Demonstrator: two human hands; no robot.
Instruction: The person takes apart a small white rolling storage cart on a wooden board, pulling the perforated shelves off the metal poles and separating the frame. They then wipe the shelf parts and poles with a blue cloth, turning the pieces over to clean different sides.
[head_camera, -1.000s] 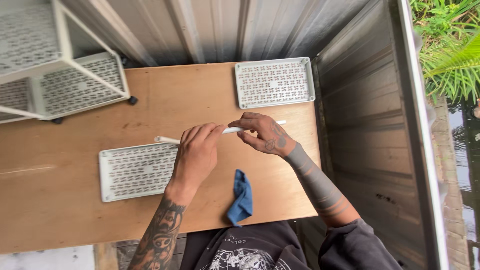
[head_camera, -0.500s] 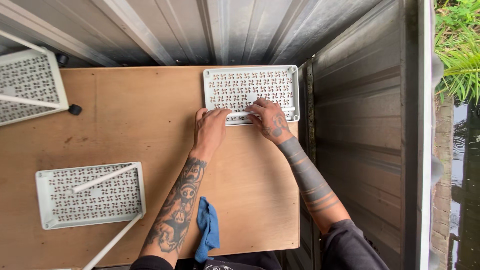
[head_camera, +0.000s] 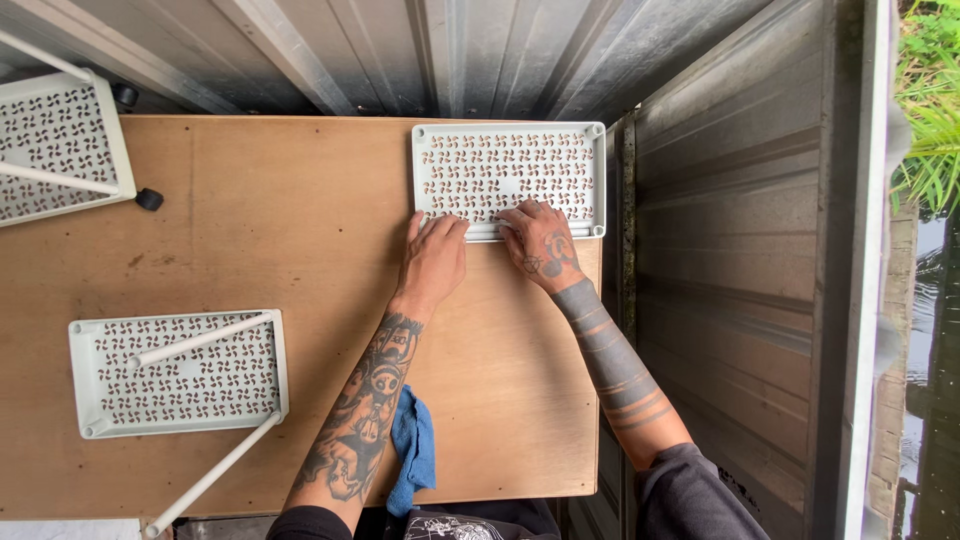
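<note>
Your left hand (head_camera: 433, 262) and right hand (head_camera: 537, 240) lie flat, fingers spread, on the near edge of the pale green perforated plastic panel (head_camera: 508, 170) at the far side of the plywood table (head_camera: 300, 230); neither is closed around anything. The panel looks light and stiff, its smooth rim likely slippery; take hold along the raised long edges. Behind your left forearm lie a blue cloth (head_camera: 412, 445) and a second perforated panel with white tubular legs (head_camera: 180, 372).
</note>
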